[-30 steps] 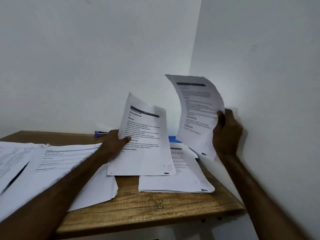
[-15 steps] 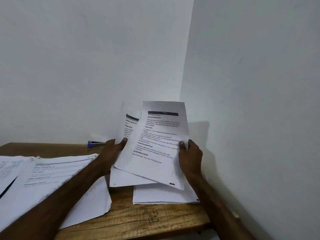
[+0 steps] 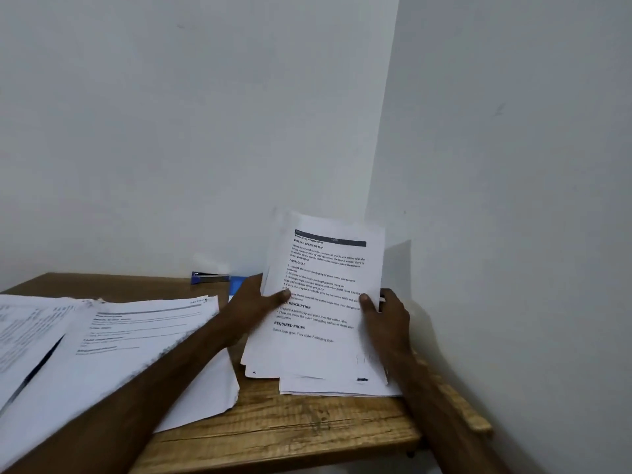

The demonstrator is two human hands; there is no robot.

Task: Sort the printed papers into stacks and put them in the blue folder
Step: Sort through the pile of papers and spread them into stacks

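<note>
Item one: white walls point(image 3: 171, 131) filled the upper two thirds of the frame, meeting in a corner right of centre. Item two: a wooden table point(image 3: 307, 425) ran along the lower edge. Item three: a spread of loose printed papers point(image 3: 136, 343) covered its lower-left part, my left forearm crossing over them. Item four: a held bundle of sheets point(image 3: 325, 302), tilted up toward me at centre right, top page headed by a dark bar with lines of print below; its lower edge sat on or just above a flat stack point(image 3: 342, 388) lying on the table near the right wall. Item five: my left hand point(image 3: 249, 302) was closed on the bundle's left edge, thumb across the print. Item six: my right hand point(image 3: 386, 316) was closed on its right edge, thumb on the page face. Item seven: a sliver of the blue folder point(image 3: 236, 285) showed behind my left hand, mostly hidden. Item eight: a small blue and metallic object point(image 3: 208, 278), too blurred to name, lay at the back wall just left of the folder.
</note>
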